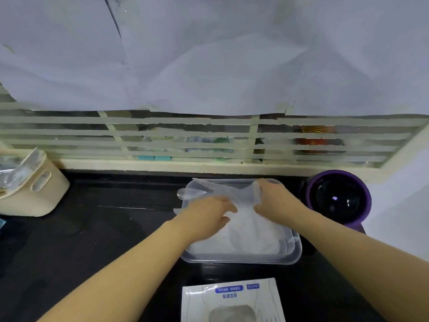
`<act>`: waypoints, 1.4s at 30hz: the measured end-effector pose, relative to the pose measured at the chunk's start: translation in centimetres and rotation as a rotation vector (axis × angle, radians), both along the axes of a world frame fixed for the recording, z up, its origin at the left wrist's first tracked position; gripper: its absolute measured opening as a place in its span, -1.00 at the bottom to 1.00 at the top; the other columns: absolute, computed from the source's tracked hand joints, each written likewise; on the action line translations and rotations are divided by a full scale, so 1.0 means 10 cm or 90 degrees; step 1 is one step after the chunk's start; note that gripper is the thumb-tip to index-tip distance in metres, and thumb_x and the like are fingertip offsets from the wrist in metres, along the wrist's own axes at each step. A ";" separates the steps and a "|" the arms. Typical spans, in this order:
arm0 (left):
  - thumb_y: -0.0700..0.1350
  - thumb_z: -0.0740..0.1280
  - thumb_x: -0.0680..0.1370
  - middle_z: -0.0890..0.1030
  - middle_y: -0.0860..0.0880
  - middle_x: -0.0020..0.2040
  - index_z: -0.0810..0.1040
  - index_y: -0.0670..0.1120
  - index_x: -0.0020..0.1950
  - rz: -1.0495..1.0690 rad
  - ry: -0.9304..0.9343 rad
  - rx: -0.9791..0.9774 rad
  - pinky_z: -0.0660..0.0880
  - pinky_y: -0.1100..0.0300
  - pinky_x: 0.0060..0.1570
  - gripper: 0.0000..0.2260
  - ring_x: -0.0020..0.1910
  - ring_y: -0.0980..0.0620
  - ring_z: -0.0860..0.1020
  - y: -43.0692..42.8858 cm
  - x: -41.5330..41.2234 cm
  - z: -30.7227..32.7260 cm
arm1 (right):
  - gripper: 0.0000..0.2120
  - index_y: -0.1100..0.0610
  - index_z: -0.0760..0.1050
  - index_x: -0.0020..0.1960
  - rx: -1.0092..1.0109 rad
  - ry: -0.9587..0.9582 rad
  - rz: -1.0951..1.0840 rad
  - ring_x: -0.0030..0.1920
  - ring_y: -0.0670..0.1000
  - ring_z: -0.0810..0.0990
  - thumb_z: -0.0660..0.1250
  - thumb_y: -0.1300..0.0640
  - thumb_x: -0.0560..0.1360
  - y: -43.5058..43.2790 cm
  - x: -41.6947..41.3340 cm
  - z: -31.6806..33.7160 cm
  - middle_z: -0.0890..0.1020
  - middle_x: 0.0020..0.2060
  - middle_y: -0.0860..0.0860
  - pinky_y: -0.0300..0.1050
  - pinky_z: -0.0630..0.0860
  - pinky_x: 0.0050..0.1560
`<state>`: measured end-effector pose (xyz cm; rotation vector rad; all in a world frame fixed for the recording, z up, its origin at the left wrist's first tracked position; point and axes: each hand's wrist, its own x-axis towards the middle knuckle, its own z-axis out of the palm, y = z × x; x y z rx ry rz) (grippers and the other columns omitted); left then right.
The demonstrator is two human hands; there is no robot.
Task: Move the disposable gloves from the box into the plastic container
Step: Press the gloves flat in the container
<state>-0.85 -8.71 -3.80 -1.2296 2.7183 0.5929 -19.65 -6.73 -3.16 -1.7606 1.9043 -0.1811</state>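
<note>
A clear plastic container (241, 257) sits on the dark counter, with a heap of thin translucent disposable gloves (250, 235) inside it. Part of the heap, one glove (209, 191), spreads over the container's far left rim. My left hand (209, 217) grips the gloves at the container's left side. Opposite it, at the far right, my right hand (276, 201) pinches the same bunch. The white glove box (232, 300) lies flat at the near edge, just in front of the container, its oval opening facing up.
A cream basket (34, 191) holding wrapped items stands at the left. A purple-rimmed bowl-shaped vessel (339, 198) sits close to the container's right. A taped-over window frame (209, 140) and pale sheets run along the back.
</note>
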 end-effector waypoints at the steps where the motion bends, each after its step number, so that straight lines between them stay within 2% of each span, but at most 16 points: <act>1: -0.09 0.20 0.65 0.37 0.06 0.46 0.42 0.05 0.43 0.013 -0.014 0.018 0.34 0.20 0.29 -0.67 0.35 0.03 0.41 -0.04 -0.01 -0.06 | -0.55 0.13 0.31 0.39 0.000 0.006 0.003 -0.21 -0.02 0.58 0.27 0.22 0.51 0.02 0.00 -0.03 0.60 -0.13 0.01 -0.10 0.57 -0.20; 3: -0.08 0.23 0.64 0.40 0.03 0.45 0.43 0.06 0.43 0.022 -0.053 0.044 0.33 0.16 0.34 -0.66 0.37 0.02 0.41 -0.13 -0.05 -0.16 | -0.38 0.08 0.12 0.50 -0.006 0.040 0.021 -0.22 -0.04 0.57 0.30 0.14 0.52 0.05 -0.01 -0.09 0.58 -0.09 -0.02 -0.11 0.59 -0.22; 4: -0.07 0.25 0.63 0.42 0.03 0.43 0.43 0.07 0.42 0.024 -0.070 0.052 0.35 0.15 0.33 -0.66 0.35 0.02 0.42 -0.15 -0.07 -0.20 | -0.36 0.07 0.10 0.50 -0.036 0.063 0.024 -0.15 -0.03 0.58 0.33 0.09 0.52 0.08 -0.02 -0.09 0.58 -0.01 -0.01 -0.10 0.59 -0.13; 6: -0.05 0.28 0.62 0.45 0.04 0.41 0.43 0.08 0.41 0.026 -0.095 0.064 0.38 0.13 0.31 -0.65 0.33 0.02 0.44 -0.18 -0.10 -0.26 | -0.40 0.04 0.19 0.44 -0.177 0.122 0.029 0.08 0.00 0.53 0.36 -0.02 0.50 0.13 -0.01 -0.05 0.52 0.16 -0.02 -0.11 0.48 0.13; 8: -0.05 0.28 0.62 0.45 0.04 0.40 0.43 0.07 0.42 0.019 -0.109 0.085 0.38 0.12 0.30 -0.65 0.32 0.00 0.44 -0.21 -0.14 -0.32 | -0.53 0.03 0.33 0.36 -0.262 0.136 0.081 0.19 0.01 0.46 0.35 -0.03 0.51 0.13 0.04 0.00 0.49 0.20 -0.03 -0.12 0.35 0.22; 11: -0.06 0.29 0.61 0.44 0.02 0.40 0.41 0.06 0.44 0.010 -0.118 0.128 0.40 0.06 0.28 -0.62 0.31 -0.02 0.45 -0.24 -0.18 -0.43 | -0.62 0.05 0.35 0.35 -0.099 0.083 0.181 0.22 0.03 0.44 0.29 0.02 0.56 0.12 0.15 -0.10 0.44 0.26 -0.02 -0.13 0.40 0.18; 13: -0.06 0.30 0.60 0.40 0.00 0.43 0.35 0.04 0.47 0.021 -0.107 0.151 0.40 0.04 0.29 -0.57 0.32 -0.03 0.45 -0.23 -0.21 -0.49 | -0.50 0.07 0.26 0.42 0.061 0.076 0.195 0.28 0.07 0.41 0.31 0.00 0.54 0.10 0.19 -0.28 0.35 0.35 0.03 -0.06 0.42 0.22; 17: -0.03 0.29 0.61 0.44 -0.04 0.40 0.17 0.00 0.56 0.098 -0.061 0.241 0.41 0.16 0.24 -0.45 0.29 -0.03 0.47 -0.24 -0.23 -0.59 | -0.12 0.09 -0.02 0.55 0.196 0.079 0.184 0.41 0.14 0.22 0.36 -0.20 0.44 0.05 0.19 -0.58 0.14 0.46 0.11 0.05 0.34 0.33; 20: -0.03 0.26 0.62 0.50 -0.08 0.34 0.01 -0.02 0.59 0.195 -0.023 0.310 0.42 0.20 0.17 -0.38 0.25 -0.05 0.49 -0.26 -0.23 -0.67 | 0.05 0.07 -0.20 0.56 0.241 0.161 0.204 0.47 0.18 0.06 0.35 -0.32 0.38 0.06 0.19 -0.70 0.02 0.50 0.13 0.15 0.25 0.38; 24: -0.05 0.23 0.63 0.52 -0.13 0.24 0.03 -0.04 0.56 0.343 0.023 0.391 0.48 0.16 -0.01 -0.43 0.09 -0.07 0.53 -0.29 -0.25 -0.79 | 0.07 0.11 -0.30 0.55 0.282 0.260 0.204 0.52 0.22 -0.09 0.26 -0.39 0.41 0.09 0.26 -0.85 -0.12 0.53 0.18 0.21 0.11 0.44; 27: -0.01 0.22 0.62 0.50 -0.14 0.27 -0.04 -0.07 0.59 0.395 -0.013 0.423 0.53 0.07 0.14 -0.37 0.16 -0.11 0.52 -0.31 -0.27 -0.77 | 0.05 0.13 -0.28 0.56 0.275 0.330 0.225 0.52 0.23 -0.08 0.23 -0.40 0.43 0.09 0.28 -0.83 -0.07 0.53 0.21 0.22 0.07 0.45; 29: 0.03 0.21 0.63 0.46 -0.11 0.33 -0.05 -0.06 0.60 0.372 -0.046 0.458 0.49 0.11 0.19 -0.36 0.20 -0.09 0.49 -0.32 -0.28 -0.63 | -0.02 0.12 -0.15 0.57 0.248 0.318 0.247 0.50 0.23 0.01 0.22 -0.39 0.44 0.08 0.25 -0.71 0.06 0.51 0.19 0.20 0.08 0.43; 33: 0.02 0.16 0.66 0.28 -0.02 0.52 0.12 -0.01 0.58 0.198 -0.089 0.352 0.26 0.19 0.33 -0.50 0.44 -0.03 0.32 -0.23 -0.20 -0.18 | -0.38 0.03 0.25 0.48 0.054 0.182 0.240 0.35 0.10 0.36 0.22 -0.25 0.53 0.17 0.19 -0.24 0.41 0.37 0.05 0.05 0.28 0.36; 37: -0.08 0.18 0.66 0.45 0.08 0.38 0.30 0.07 0.48 0.155 0.108 0.241 0.39 0.32 0.13 -0.62 0.19 0.13 0.47 0.11 -0.03 0.16 | -0.76 -0.01 0.52 0.19 -0.106 0.042 0.320 -0.03 -0.10 0.52 0.22 -0.03 0.59 0.57 0.15 0.24 0.60 0.02 -0.10 -0.19 0.45 0.05; 39: -0.12 0.16 0.66 0.49 0.13 0.30 0.40 0.09 0.40 0.103 0.118 0.139 0.34 0.43 0.05 -0.68 0.10 0.20 0.47 0.29 0.08 0.26 | -0.78 0.02 0.55 0.15 -0.108 0.040 0.417 -0.05 -0.08 0.52 0.19 0.01 0.61 0.80 0.18 0.31 0.59 -0.02 -0.08 -0.18 0.46 0.01; 42: -0.16 0.12 0.65 0.50 0.16 0.25 0.51 0.10 0.26 -0.017 0.019 -0.008 0.34 0.38 0.03 -0.71 0.12 0.17 0.49 0.64 0.23 0.39 | -0.74 0.04 0.51 0.26 -0.054 0.092 0.557 0.06 0.01 0.54 0.18 0.13 0.62 1.07 0.30 0.10 0.58 0.10 -0.02 -0.07 0.50 0.05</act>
